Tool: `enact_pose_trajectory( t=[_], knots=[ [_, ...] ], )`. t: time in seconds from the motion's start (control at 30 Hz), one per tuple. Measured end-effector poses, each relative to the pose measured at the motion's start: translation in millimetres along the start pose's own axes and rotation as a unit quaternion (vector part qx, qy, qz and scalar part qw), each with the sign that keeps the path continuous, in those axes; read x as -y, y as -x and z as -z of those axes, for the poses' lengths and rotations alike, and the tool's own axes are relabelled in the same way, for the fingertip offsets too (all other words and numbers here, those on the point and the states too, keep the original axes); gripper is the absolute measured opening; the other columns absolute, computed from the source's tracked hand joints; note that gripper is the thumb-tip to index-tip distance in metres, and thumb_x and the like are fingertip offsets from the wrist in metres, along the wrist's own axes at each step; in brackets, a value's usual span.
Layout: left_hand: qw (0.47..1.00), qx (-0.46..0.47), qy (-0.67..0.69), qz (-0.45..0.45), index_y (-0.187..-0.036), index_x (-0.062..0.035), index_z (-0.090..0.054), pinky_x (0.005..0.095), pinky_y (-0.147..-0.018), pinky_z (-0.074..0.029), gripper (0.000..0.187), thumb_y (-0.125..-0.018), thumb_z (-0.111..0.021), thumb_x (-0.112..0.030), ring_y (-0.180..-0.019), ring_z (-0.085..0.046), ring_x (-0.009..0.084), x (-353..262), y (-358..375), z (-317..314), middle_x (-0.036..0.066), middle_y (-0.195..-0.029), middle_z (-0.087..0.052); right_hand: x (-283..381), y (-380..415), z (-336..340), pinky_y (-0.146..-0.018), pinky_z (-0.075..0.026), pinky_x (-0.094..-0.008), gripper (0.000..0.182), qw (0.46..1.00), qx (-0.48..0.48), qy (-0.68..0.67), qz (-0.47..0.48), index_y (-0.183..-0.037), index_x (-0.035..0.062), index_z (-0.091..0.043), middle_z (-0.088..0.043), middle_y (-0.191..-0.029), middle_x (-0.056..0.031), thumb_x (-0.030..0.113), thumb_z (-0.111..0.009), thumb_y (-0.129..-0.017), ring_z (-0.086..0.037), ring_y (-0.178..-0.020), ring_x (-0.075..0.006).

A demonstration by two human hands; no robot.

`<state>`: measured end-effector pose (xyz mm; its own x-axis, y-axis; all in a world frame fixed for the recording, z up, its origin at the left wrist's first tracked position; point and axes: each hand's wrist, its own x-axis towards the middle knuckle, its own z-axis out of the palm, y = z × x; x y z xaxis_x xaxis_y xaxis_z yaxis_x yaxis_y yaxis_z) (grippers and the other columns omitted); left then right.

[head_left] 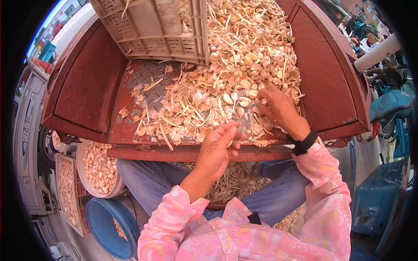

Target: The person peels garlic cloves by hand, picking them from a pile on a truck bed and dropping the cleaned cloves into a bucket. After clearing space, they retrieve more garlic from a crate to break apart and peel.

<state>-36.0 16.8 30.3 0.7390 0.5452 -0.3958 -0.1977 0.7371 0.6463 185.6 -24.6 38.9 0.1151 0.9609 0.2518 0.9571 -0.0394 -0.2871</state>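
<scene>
My left hand (pixel 217 150) is curled closed over the red bed's front edge. A pale bit that looks like a garlic clove (pixel 230 143) shows between its fingers. My right hand (pixel 281 109) reaches palm down into the heap of garlic skins and stalks (pixel 248 39). Its fingers are bent but apart, with the fingertips at the skins and partly hidden. Close to its left lie whole garlic cloves (pixel 244 102), white and smooth, among loose papery skins (pixel 178 113).
A dirty cream plastic crate (pixel 152 30) stands tilted on the red metal cart bed (pixel 87 82). Below left are a white bucket (pixel 119 185) of garlic cloves, a blue bucket (pixel 98 226) and a crate of scraps (pixel 67 187). Parked blue scooters (pixel 392 106) stand at right.
</scene>
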Motion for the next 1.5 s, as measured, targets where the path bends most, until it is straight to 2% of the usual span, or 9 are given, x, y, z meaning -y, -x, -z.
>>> enact_pose_trajectory(
  t=[0.2, 0.23, 0.4, 0.73, 1.1, 1.2, 1.23, 1.33, 1.5],
  knots=[
    [0.998, 0.018, -0.048, -0.020, -0.116, -0.0015, -0.050, 0.0194, -0.055, -0.042, 0.031, -0.093, -0.050, -0.023, -0.069, -0.051, 0.0080, 17, -26, 11, 0.006, -0.090, -0.057, 60, 2, 10, -0.064, -0.046, -0.0427, 0.019, 0.978, 0.126, -0.119, 0.114, -0.087, 0.0031, -0.054, -0.058, -0.078, -0.0149, 0.015, -0.065, -0.077, -0.059, -0.074, -0.0343],
    [0.999, 0.005, -0.031, -0.024, -0.115, -0.0005, -0.050, 0.0189, -0.054, -0.042, 0.030, -0.094, -0.049, -0.022, -0.068, -0.051, 0.0079, 20, -28, 16, 0.006, -0.090, -0.057, 59, -6, 17, -0.064, -0.046, -0.0416, 0.018, 0.940, 0.244, -0.236, 0.029, -0.084, 0.0015, -0.055, -0.060, -0.076, -0.0153, 0.015, -0.064, -0.077, -0.060, -0.073, -0.0343],
    [0.996, -0.030, 0.084, -0.029, -0.113, 0.0037, -0.050, 0.0167, -0.049, -0.039, 0.029, -0.094, -0.047, -0.018, -0.063, -0.046, 0.0076, 8, -21, 19, 0.007, -0.086, -0.054, -18, -73, -21, -0.066, -0.047, -0.0402, 0.013, 0.996, -0.047, -0.035, 0.065, -0.087, 0.0022, -0.058, -0.058, -0.078, -0.0151, 0.011, -0.059, -0.078, -0.060, -0.079, -0.0338],
    [0.992, -0.022, 0.123, 0.007, -0.118, 0.0016, -0.049, 0.0176, -0.054, -0.044, 0.031, -0.095, -0.043, -0.018, -0.065, -0.051, 0.0092, -1, -16, 27, 0.009, -0.089, -0.058, -9, -58, -26, -0.070, -0.046, -0.0429, 0.013, 0.996, 0.079, 0.028, 0.038, -0.087, 0.0052, -0.057, -0.061, -0.086, -0.0130, 0.010, -0.056, -0.075, -0.058, -0.083, -0.0340],
    [0.992, -0.007, 0.122, -0.031, -0.119, -0.0011, -0.050, 0.0190, -0.062, -0.049, 0.032, -0.092, -0.053, -0.017, -0.070, -0.056, 0.0084, 15, -24, 4, 0.006, -0.090, -0.060, 38, -5, 11, -0.059, -0.045, -0.0332, 0.015, 0.935, 0.143, -0.302, -0.122, -0.090, 0.0009, -0.059, -0.062, -0.079, -0.0104, 0.009, -0.063, -0.078, -0.059, -0.066, -0.0241],
    [0.992, 0.016, 0.125, -0.023, -0.116, -0.0017, -0.052, 0.0193, -0.061, -0.049, 0.030, -0.091, -0.054, -0.018, -0.070, -0.057, 0.0084, 24, -29, 5, 0.005, -0.088, -0.060, 43, 11, -4, -0.058, -0.046, -0.0320, 0.015, 0.953, 0.077, -0.272, 0.109, -0.089, -0.0003, -0.059, -0.062, -0.080, -0.0108, 0.009, -0.064, -0.078, -0.059, -0.064, -0.0231],
    [0.992, 0.001, 0.124, -0.015, -0.113, -0.0015, -0.053, 0.0196, -0.061, -0.050, 0.028, -0.091, -0.054, -0.018, -0.071, -0.057, 0.0087, 28, -27, 9, 0.006, -0.088, -0.060, 42, 11, -2, -0.060, -0.046, -0.0325, 0.014, 0.942, 0.106, -0.311, 0.074, -0.089, -0.0009, -0.060, -0.062, -0.081, -0.0137, 0.008, -0.063, -0.078, -0.060, -0.068, -0.0244],
    [0.989, -0.029, 0.147, 0.010, -0.104, -0.0023, -0.055, 0.0200, -0.058, -0.050, 0.020, -0.090, -0.055, -0.016, -0.070, -0.058, 0.0098, 21, -21, 17, 0.006, -0.087, -0.060, 19, -17, 7, -0.065, -0.046, -0.0363, 0.013, 0.980, 0.041, -0.175, -0.084, -0.086, -0.0009, -0.059, -0.061, -0.079, -0.0166, 0.009, -0.062, -0.078, -0.060, -0.075, -0.0288],
    [0.989, -0.038, 0.141, 0.026, -0.097, -0.0029, -0.054, 0.0186, -0.052, -0.050, 0.012, -0.086, -0.056, -0.009, -0.066, -0.059, 0.0109, 3, -15, 13, 0.007, -0.084, -0.059, -23, -58, -9, -0.067, -0.046, -0.0394, 0.015, 0.996, 0.082, 0.012, 0.018, -0.085, -0.0007, -0.059, -0.060, -0.078, -0.0155, 0.011, -0.062, -0.075, -0.058, -0.075, -0.0338]
  ],
)
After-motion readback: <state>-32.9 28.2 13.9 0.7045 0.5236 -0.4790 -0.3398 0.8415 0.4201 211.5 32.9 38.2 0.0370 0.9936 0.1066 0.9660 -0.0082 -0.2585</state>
